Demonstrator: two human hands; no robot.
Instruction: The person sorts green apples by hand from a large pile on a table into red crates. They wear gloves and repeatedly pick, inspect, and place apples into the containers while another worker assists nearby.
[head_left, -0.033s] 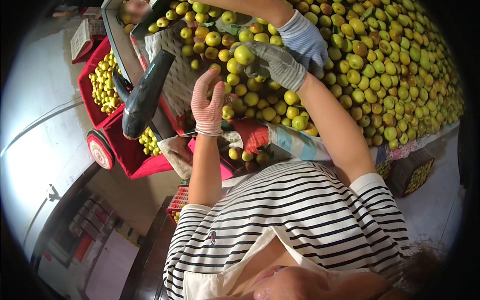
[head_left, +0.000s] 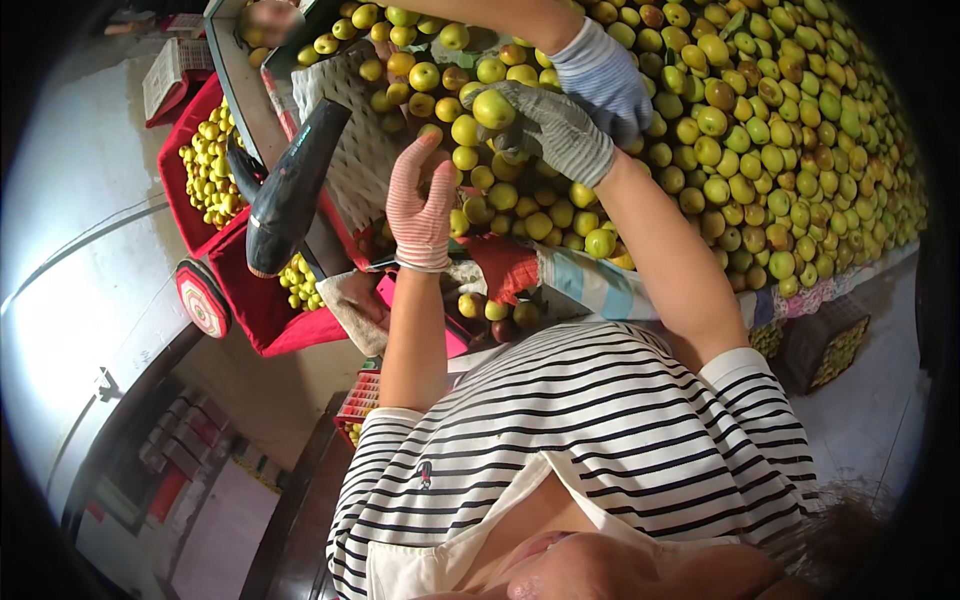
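- Left hand point(head_left: 417, 208), pink-striped glove: fingers bent, thumb apart from them; we see nothing gripped, and cannot tell whether a fingertip touches the fruit behind it.
- Right hand point(head_left: 548, 130), grey glove: thumb and fingers closed around one apple point(head_left: 494, 109).
- Apple, yellow-green, round: raised in the right hand, above the loose fruit point(head_left: 537, 226). We judge it light, firm and smooth, apt to roll or slip, and liable to bruise if squeezed or dropped.
- Hold: we would favour the widest part, fingers opposite thumb, pressure light; the glove's fabric should add grip.
- Heap point(head_left: 800, 170), on our right: many like pieces, some browned.
- Co-worker's hand point(head_left: 605, 85), blue glove: beyond the right hand, near the heap.
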